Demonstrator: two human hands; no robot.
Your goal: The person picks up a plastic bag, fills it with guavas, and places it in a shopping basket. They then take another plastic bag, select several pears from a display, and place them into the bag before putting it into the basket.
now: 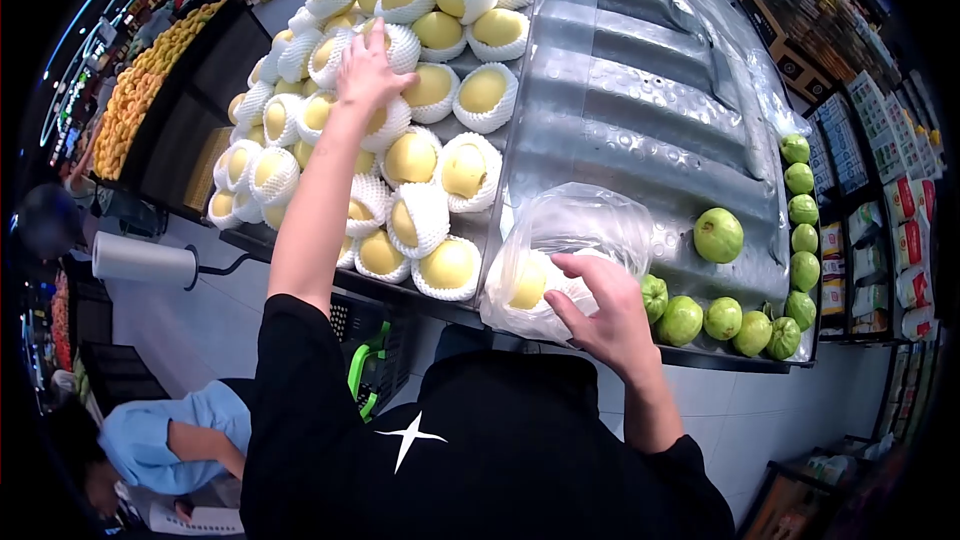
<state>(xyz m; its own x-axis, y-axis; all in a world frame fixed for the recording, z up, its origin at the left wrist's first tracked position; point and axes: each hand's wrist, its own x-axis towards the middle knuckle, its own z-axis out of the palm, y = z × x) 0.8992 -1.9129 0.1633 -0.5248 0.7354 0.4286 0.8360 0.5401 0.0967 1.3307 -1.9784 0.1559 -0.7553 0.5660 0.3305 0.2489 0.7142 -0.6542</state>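
My left hand (372,75) reaches out over a heap of pale yellow fruits in white foam nets. Its fingers are spread and rest on one netted fruit (402,47) in the pile. Nearer to me, a clear plastic bag (600,210) sits at the front edge of the display, with at least one yellow fruit (528,285) in a foam net inside. My right hand (605,315) curls round the right side of this bag, thumb and forefinger apart against it. The other fingers of that hand are partly hidden.
Right of the netted fruits lies a ridged grey display tray (640,100). Green guavas (718,235) line its front and right edges. A roll of plastic bags (145,261) sticks out at left. Below stands a basket with a green handle (368,370). Another person (180,435) is at lower left.
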